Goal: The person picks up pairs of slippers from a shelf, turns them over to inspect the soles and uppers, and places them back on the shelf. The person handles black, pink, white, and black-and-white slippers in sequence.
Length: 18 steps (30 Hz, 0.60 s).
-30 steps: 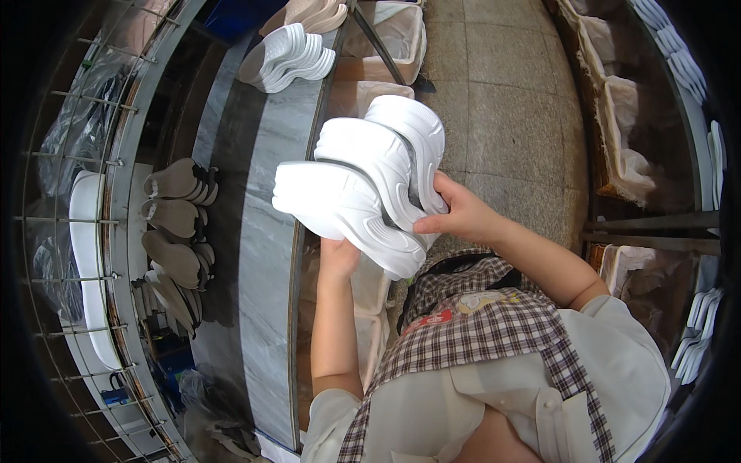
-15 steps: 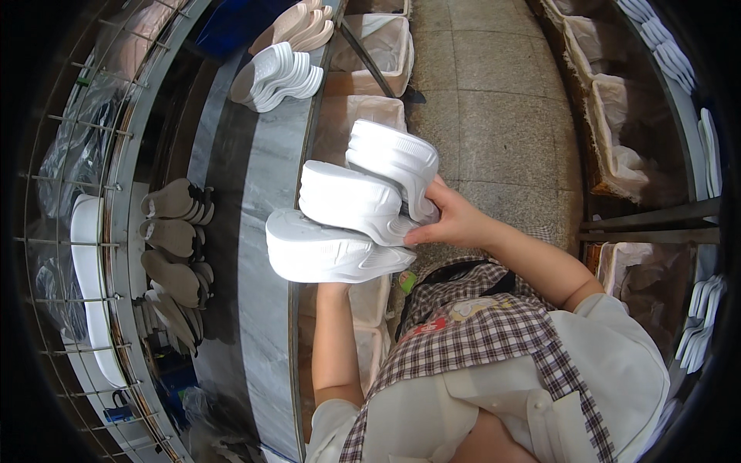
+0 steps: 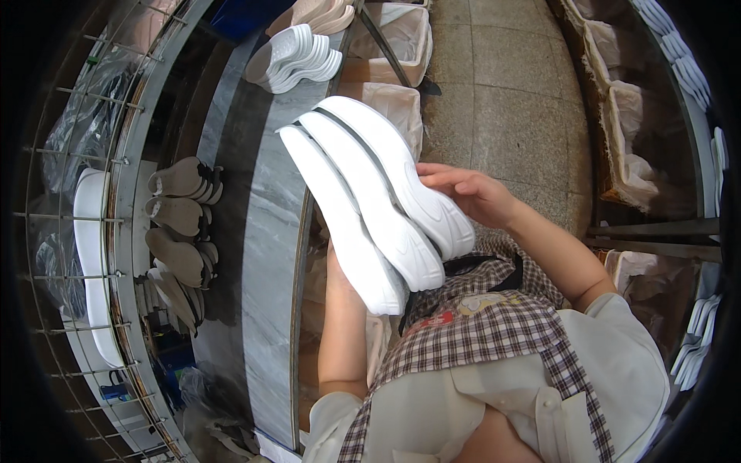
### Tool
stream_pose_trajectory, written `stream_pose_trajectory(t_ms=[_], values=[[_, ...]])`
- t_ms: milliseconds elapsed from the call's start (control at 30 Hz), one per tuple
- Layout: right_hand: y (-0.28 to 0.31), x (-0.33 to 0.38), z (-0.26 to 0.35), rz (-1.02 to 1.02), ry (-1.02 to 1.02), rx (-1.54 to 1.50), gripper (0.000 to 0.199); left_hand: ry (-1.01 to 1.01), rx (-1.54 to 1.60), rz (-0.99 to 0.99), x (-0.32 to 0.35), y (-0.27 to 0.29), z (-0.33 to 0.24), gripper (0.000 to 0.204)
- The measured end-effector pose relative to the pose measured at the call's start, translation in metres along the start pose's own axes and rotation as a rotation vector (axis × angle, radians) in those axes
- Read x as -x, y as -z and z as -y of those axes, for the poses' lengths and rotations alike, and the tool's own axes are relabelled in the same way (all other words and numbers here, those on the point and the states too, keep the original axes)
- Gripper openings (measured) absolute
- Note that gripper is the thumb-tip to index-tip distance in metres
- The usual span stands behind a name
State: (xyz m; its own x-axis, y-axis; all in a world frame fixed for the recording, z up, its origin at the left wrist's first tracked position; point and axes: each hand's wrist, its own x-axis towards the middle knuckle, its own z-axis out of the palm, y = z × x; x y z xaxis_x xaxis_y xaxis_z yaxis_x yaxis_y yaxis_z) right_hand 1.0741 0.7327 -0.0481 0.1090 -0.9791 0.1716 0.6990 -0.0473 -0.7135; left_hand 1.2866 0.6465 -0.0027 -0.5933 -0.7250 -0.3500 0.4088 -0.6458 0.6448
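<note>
Three white shoe soles (image 3: 363, 208) lie side by side and overlapping in front of me, slanting from upper left to lower right. My left hand (image 3: 334, 266) supports them from below, and its fingers are hidden behind the nearest sole. At the right edge of the group, my right hand (image 3: 480, 194) has its fingers stretched out, with the fingertips touching the farthest sole near its middle.
On the grey marble-patterned bench (image 3: 270, 231) to the left stands a stack of white soles (image 3: 297, 58), with beige soles (image 3: 328, 15) behind. Beige-and-black soles (image 3: 181, 220) fill a lower shelf beside a wire rack (image 3: 116, 255). Lined bins (image 3: 394, 46) stand along the aisle floor (image 3: 509, 100).
The soles have turned from lying crosswise, sidewalls showing, to slanting lengthwise with long faces up. My right hand has loosened from a thumb-and-finger grip to stretched fingers.
</note>
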Motion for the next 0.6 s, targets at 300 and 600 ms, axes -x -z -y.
stream_pose_trajectory(t_ms=[300,600], values=[[-0.008,0.009,-0.029,-0.064,0.121,0.219,0.065,-0.019,-0.078,-0.022,-0.010,0.020,0.006,0.047],[-0.035,0.012,-0.003,-0.224,0.053,-0.468,0.065,0.127,0.516,0.555,-0.002,0.031,0.016,0.064]])
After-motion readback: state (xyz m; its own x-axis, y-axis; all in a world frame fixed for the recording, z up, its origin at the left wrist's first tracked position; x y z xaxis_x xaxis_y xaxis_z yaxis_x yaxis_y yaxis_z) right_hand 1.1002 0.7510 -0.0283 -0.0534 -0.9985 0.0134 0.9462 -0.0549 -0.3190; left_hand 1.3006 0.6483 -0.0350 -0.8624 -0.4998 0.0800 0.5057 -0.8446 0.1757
